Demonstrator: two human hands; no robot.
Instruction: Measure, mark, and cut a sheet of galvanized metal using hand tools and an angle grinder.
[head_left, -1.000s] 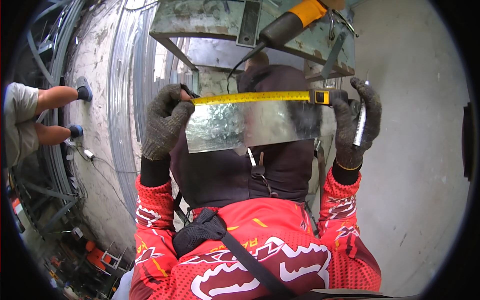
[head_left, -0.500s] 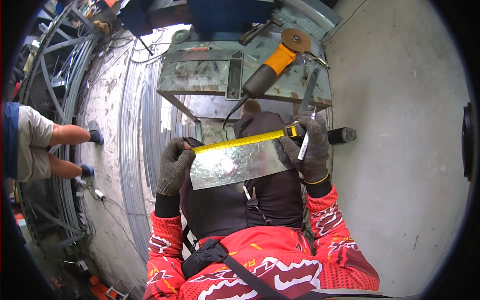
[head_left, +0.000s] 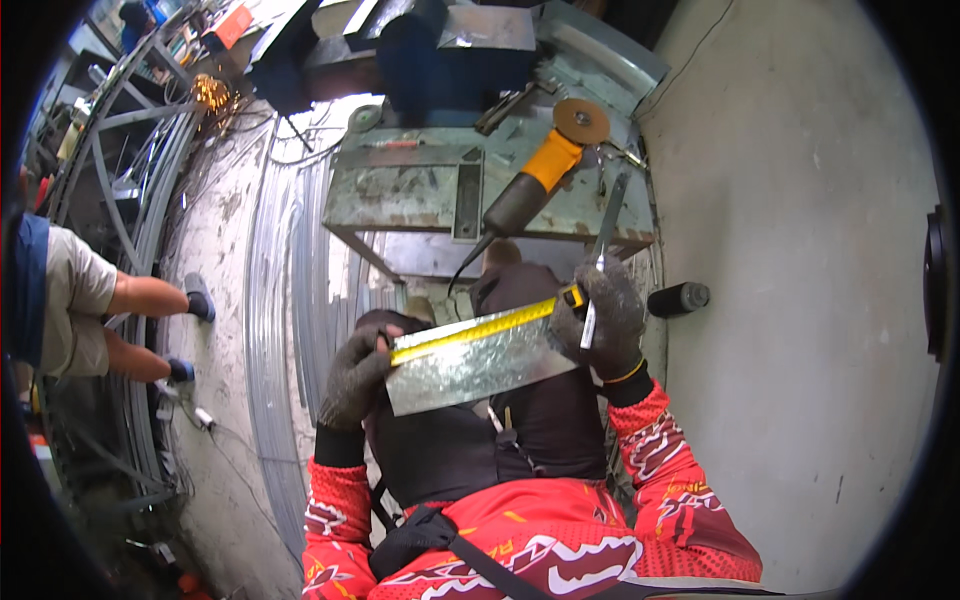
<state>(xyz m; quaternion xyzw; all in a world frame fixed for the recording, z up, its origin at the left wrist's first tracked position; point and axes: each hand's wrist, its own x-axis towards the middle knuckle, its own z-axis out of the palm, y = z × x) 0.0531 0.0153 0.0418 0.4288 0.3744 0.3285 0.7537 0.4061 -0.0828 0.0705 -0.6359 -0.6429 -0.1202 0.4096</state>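
Across my lap lies a thin rectangular piece of shiny sheet metal (head_left: pixel 480 378), tilted up toward the right. My left hand (head_left: pixel 355 378), in a dark grey knit glove with bare fingertips showing, pinches its left end together with the end of a yellow tape blade (head_left: pixel 470 333). The blade runs along the sheet's far edge to the black and yellow tape measure case (head_left: pixel 573 297). My gloved right hand (head_left: pixel 617 318) is closed around that case at the sheet's right end. A slim white marker pen (head_left: pixel 588 328) also sits upright between its fingers.
On a worn metal table (head_left: pixel 390 195) ahead lie an orange and black angle grinder (head_left: pixel 545 165) and a steel square (head_left: pixel 467 203). A dark bottle-like cylinder (head_left: pixel 680 299) lies by the wall (head_left: pixel 800 260). Long metal bars (head_left: pixel 268 330) line the floor; a person (head_left: pixel 75 290) stands left, with sparks (head_left: pixel 210 92) beyond.
The view has shifted, so the table and grinder sit lower. My right hand has come nearer, leaving the dark cylinder uncovered. Sparks now show at the far left. Both hands keep their holds.
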